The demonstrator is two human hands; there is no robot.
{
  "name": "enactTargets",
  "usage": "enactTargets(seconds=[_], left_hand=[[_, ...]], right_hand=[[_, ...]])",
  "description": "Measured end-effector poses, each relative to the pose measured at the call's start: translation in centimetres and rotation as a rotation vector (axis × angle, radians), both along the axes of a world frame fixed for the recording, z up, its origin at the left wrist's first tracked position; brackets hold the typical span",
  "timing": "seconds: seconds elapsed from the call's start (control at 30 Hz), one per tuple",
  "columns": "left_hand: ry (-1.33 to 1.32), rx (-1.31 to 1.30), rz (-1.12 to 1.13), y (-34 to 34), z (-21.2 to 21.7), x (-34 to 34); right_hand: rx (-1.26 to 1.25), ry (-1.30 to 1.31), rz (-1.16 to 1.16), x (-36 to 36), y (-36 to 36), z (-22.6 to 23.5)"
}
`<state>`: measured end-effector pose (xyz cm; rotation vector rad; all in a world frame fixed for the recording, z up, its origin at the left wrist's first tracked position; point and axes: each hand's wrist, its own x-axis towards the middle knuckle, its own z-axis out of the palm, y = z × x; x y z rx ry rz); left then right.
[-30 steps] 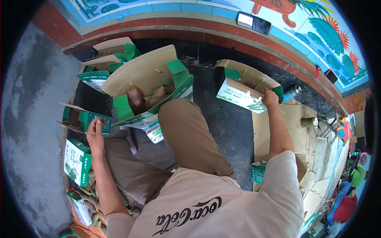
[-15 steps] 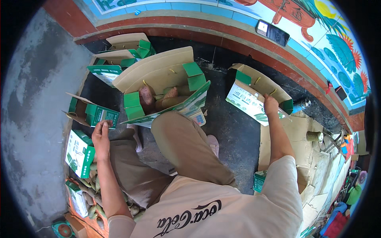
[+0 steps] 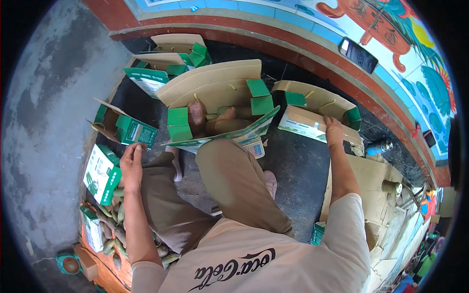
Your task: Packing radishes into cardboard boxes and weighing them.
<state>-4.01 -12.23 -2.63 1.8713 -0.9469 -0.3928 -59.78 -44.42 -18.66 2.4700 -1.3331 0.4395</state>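
Observation:
My right hand [image 3: 333,131] has its fingers hooked over the near wall of an open green-and-white cardboard carton [image 3: 299,125] at the right. A short yellow cord shows on that carton's raised brown back panel. On the left, my left hand [image 3: 131,163] hangs with its fingers drawn together, just in front of a small open green carton [image 3: 138,133]. Whether anything sits between those fingertips cannot be seen. Between my hands a larger open carton [image 3: 220,90] holds long, reddish-brown sweet potatoes [image 3: 196,116], and its near wall stands against my knee.
Two more open cartons [image 3: 146,78] stand at the far left. A white-and-green carton [image 3: 100,176] and a pile of tubers [image 3: 115,229] lie by my left arm. A scale [image 3: 255,149] sits near my knee. Flattened cardboard [image 3: 361,180] and a blue can [image 3: 380,146] are at right.
The right carton has shifted left toward the middle carton and tipped, with less of its printed front showing; my right hand stays on it. The whole view has swung slightly left.

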Motion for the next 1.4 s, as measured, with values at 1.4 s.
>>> enactTargets(seconds=[1.4], left_hand=[[-0.879, 0.124, -0.788, -9.9, 6.4, -16.1]], right_hand=[[0.063, -0.356, 0.196, 14.4, 2.3, 12.9]])
